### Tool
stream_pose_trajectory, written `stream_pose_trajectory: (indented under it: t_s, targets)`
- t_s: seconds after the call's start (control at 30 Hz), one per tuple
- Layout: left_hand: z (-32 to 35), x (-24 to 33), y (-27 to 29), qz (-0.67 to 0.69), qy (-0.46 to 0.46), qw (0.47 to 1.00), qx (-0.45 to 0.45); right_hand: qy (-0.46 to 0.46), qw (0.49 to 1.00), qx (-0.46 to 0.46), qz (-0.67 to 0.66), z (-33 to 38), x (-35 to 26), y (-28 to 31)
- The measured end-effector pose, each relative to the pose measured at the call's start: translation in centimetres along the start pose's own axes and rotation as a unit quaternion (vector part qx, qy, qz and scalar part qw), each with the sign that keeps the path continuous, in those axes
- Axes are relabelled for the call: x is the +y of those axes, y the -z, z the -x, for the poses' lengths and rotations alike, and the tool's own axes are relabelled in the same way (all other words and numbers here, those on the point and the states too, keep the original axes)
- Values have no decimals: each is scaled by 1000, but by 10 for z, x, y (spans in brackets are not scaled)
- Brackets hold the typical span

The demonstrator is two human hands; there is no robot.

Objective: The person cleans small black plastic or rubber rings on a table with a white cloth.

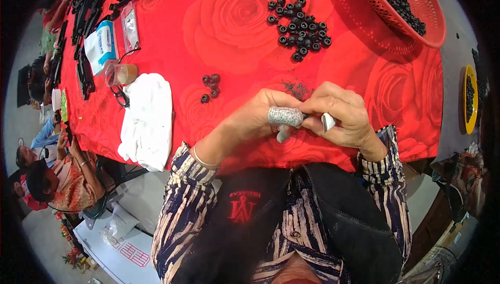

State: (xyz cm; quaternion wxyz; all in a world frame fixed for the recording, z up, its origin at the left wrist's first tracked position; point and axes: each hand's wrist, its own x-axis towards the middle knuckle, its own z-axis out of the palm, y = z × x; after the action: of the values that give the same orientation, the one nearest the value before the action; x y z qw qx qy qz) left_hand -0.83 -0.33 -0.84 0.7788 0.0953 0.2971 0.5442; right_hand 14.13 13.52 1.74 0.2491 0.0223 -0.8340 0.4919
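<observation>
Both hands meet above the near part of the red tablecloth point(229, 151). My left hand point(256, 111) is closed in a pinch, with a grey speckled wrap point(284, 116) around one digit. A small dark piece point(305, 117) shows between the fingertips of the two hands; its shape is mostly covered. My right hand point(341, 115) is curled around a small tool with a pale, slanted end point(328, 122); the rest of it is hidden in the fingers. Beyond the hands lie black crumbs point(297, 89). Small round black parts with holes point(304, 33) are heaped farther off, and several more point(211, 87) lie left.
A red basket point(435, 31) of black parts stands far right. On the left are a white cloth point(148, 120), a cup of brownish liquid point(121, 74), glasses point(121, 96), a blue-white packet point(101, 47) and long black pieces point(86, 10). A yellow tray point(470, 122) sits beyond the table's right edge. People sit left.
</observation>
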Motion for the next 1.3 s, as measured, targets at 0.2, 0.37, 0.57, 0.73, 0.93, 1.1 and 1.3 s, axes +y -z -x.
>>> stream_pose_trajectory:
  t_s: [0.2, 0.37, 0.57, 0.73, 0.93, 1.1, 1.3]
  targets:
    - [4, 2, 1, -58, 17, 998, -9, -8, 999, -35, -38, -1, 0, 0]
    - [-3, -5, 0, 3, -46, 999, -14, 85, 991, 35, 99, 1, 1, -7]
    - [5, -3, -17, -20, -134, 989, 66, 145, 966, 43, 210, 2, 4, -6]
    - [5, -1, -12, -83, -196, 974, 82, -50, 994, 34, 88, 0, -5, -2]
    - [5, 0, -8, -100, -240, 964, 59, -124, 992, 11, -28, 0, -1, 4]
    - [3, -4, -7, -149, -267, 950, 69, -124, 992, 22, -3, -1, -3, 3]
    - [2, -3, -9, -190, -259, 943, 90, -127, 991, 20, 18, -3, -7, 2]
